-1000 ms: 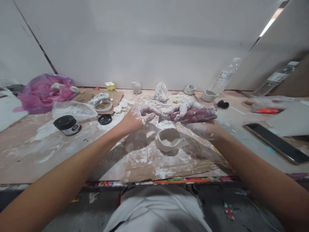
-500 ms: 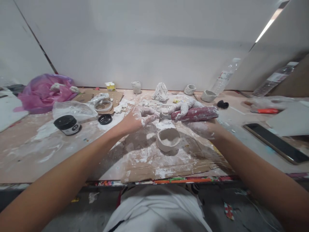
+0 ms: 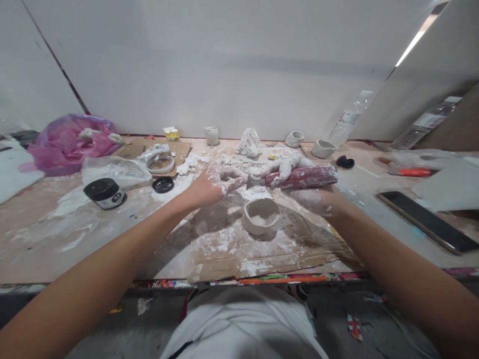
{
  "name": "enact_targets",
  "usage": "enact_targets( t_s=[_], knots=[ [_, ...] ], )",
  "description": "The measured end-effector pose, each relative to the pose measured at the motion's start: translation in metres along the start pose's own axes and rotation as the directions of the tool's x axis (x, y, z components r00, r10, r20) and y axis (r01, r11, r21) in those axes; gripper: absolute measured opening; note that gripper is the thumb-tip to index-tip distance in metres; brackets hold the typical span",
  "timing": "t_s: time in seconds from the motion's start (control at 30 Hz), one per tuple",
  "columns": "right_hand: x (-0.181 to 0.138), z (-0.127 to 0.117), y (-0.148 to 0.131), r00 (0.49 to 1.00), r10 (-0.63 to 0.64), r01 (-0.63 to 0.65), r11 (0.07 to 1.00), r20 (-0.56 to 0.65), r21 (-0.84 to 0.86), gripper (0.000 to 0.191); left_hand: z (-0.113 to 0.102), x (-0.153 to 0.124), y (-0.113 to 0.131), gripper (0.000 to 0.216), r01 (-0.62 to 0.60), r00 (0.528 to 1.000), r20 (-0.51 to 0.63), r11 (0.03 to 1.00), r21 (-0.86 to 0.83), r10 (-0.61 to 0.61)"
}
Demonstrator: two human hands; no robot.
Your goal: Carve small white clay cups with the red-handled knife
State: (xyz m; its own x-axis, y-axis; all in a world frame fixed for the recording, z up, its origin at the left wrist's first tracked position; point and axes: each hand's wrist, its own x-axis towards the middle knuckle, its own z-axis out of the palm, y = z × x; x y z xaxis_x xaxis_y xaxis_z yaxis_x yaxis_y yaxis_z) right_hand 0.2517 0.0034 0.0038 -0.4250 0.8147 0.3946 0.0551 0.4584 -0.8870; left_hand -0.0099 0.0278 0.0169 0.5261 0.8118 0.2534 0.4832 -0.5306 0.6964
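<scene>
My right hand (image 3: 288, 167), coated in white clay, is wrapped round the worn dark-red handle of a scraper (image 3: 303, 178). Its short metal blade points left. The clay-smeared fingers of my left hand (image 3: 226, 180) curve into a pinch at the blade's tip; whether they grip the blade or a bit of clay cannot be made out. Just below the blade, a small round clay bowl (image 3: 261, 217) sits upright on a flattened cardboard sheet (image 3: 224, 259) streaked with white, apart from both hands. A printed paper scrap (image 3: 256, 193) lies behind the bowl.
Along the back stand small clay pots (image 3: 211, 135), a crumpled paper lump (image 3: 248, 142) and plastic bottles (image 3: 350, 118). To the left are a black-lidded jar (image 3: 104, 193), its loose-looking black lid (image 3: 163, 184) and a pink bag (image 3: 71, 144). A phone (image 3: 430, 222) lies right.
The scraper has shifted very slightly left in my right hand. My left thumb and fingers have moved a little at the blade tip. The bowl stays in place.
</scene>
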Motion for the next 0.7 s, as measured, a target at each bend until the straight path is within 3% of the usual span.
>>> enact_targets(
  t_s=[0.2, 0.4, 0.7],
  knots=[
    [0.0, 0.001, -0.001, 0.999, 0.025, -0.028, 0.998, -0.047, -0.053, 0.014, 0.0, 0.0, -0.001, 0.047, -0.033, 0.999, -0.024, 0.999, -0.006, 0.033],
    [0.0, 0.005, -0.007, 0.999, 0.042, -0.044, 0.996, -0.032, -0.077, 0.017, 0.003, 0.001, 0.003, 0.041, -0.046, 0.998, -0.047, 0.999, -0.029, 0.044],
    [0.005, 0.002, -0.012, 0.999, -0.029, 0.032, 0.996, -0.039, 0.088, 0.028, -0.004, 0.002, -0.009, 0.031, 0.088, 0.985, -0.147, 0.996, -0.018, -0.09]
  ],
)
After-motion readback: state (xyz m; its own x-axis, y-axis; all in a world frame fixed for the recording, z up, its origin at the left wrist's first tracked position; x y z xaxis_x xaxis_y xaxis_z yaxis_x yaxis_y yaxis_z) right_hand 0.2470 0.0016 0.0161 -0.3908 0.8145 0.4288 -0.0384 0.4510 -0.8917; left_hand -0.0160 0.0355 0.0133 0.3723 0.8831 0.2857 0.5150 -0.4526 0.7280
